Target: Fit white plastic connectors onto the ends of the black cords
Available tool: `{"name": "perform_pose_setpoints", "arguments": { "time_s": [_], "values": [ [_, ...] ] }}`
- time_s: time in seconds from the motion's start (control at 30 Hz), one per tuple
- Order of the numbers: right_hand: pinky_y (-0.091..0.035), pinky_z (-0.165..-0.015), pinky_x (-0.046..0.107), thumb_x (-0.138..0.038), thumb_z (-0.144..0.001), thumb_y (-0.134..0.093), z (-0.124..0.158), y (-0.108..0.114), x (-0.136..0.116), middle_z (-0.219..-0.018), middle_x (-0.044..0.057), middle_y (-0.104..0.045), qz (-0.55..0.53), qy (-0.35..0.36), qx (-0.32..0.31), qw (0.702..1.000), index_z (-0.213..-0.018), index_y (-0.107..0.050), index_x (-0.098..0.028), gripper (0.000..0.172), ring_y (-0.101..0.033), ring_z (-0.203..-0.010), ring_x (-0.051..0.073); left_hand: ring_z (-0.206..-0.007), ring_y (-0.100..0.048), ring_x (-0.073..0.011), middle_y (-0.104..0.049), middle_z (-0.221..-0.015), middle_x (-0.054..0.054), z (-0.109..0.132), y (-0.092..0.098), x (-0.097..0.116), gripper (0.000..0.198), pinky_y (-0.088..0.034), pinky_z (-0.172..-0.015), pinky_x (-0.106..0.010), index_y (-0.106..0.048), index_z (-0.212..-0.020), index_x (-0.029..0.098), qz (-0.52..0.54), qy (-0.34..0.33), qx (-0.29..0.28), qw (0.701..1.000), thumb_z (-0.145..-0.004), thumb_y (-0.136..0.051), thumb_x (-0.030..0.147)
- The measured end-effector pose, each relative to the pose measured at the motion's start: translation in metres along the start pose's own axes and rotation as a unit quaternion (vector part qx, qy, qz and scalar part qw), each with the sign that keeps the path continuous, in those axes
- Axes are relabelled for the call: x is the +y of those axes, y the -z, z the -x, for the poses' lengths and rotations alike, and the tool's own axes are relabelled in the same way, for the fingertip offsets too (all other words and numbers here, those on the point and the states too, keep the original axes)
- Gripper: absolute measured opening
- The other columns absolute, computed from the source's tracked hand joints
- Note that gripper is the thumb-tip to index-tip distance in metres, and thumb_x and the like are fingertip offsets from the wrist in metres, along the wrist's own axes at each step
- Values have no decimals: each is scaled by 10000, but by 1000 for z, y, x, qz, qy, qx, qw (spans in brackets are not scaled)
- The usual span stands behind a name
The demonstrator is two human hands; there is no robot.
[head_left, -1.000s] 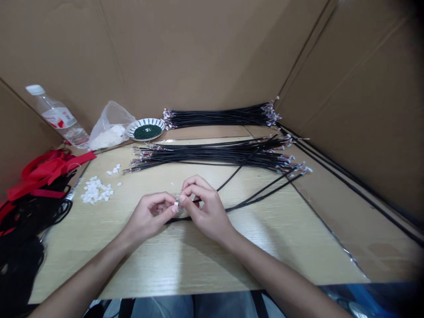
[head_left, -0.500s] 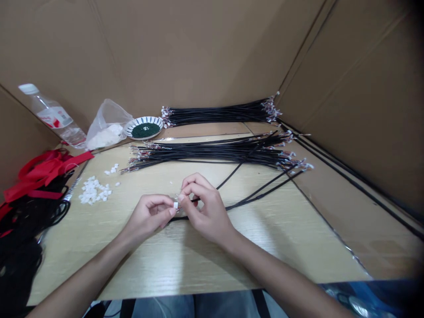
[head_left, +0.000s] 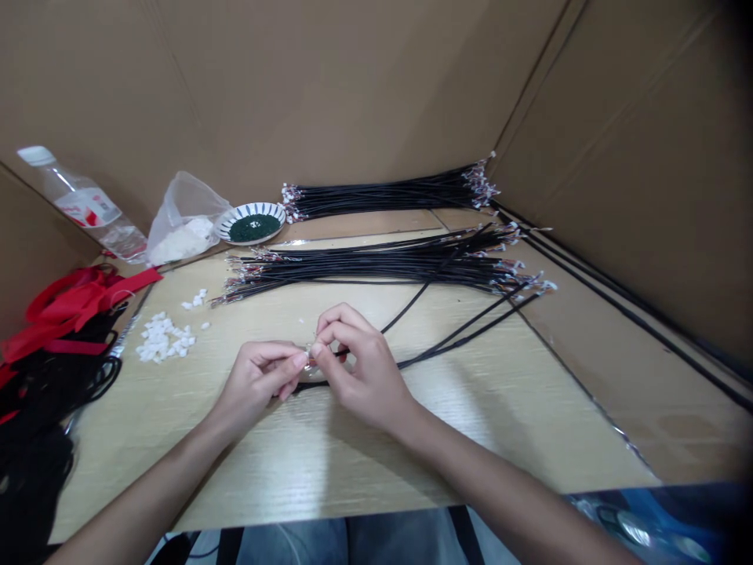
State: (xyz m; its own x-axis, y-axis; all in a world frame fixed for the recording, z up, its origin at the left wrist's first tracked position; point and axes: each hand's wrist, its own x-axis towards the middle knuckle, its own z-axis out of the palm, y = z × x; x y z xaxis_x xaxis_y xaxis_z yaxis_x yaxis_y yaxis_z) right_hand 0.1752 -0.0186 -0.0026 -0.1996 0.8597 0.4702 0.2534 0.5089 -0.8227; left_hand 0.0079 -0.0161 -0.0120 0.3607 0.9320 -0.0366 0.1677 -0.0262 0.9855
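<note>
My left hand is closed in a pinch, thumb and forefinger on a small white connector housing that its fingertips now mostly cover. My right hand pinches the thin wires at the end of a black cable, right beside the left fingertips. More black cable passes beneath both hands, and cable lengths run off to the right. Behind the hands lies a bundle of black cables with coloured wire ends. Loose white connector housings are heaped on the table to the left.
A second cable bundle lies against the cardboard wall. At the back left stand a patterned dish of dark green bits, a plastic bag with white pieces and a leaning bottle. Red strips and black cords lie at left.
The white housing, plainly visible between the fingertips before, is now mostly covered by my left fingers. Both hands stay close together; the whole view has shifted slightly.
</note>
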Motion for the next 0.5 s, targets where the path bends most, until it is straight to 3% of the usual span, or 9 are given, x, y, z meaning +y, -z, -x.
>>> {"name": "perform_pose_setpoints", "arguments": {
  "time_s": [0.27, 0.5],
  "values": [
    [-420, -686, 278, -128, -814, -494, 0, 0, -1, -832, 37, -524, -5, 6, 13, 1000, -680, -530, -178, 147, -531, -774, 150, -421, -342, -51, -464, -516, 21, -4, 0, -12, 374, -219, -421, -217, -557, -549, 123, 87, 11, -2, 996, -825, -600, 372],
    [-422, -671, 270, -116, -804, -502, 0, -1, -2, -831, 36, -515, -7, 0, 19, 1000, -677, -529, -176, 143, -527, -766, 145, -436, -351, -58, -446, -511, 24, -3, -2, -12, 376, -230, -446, -226, -561, -553, 122, 55, -9, 11, 998, -848, -579, 354]
  ]
}}
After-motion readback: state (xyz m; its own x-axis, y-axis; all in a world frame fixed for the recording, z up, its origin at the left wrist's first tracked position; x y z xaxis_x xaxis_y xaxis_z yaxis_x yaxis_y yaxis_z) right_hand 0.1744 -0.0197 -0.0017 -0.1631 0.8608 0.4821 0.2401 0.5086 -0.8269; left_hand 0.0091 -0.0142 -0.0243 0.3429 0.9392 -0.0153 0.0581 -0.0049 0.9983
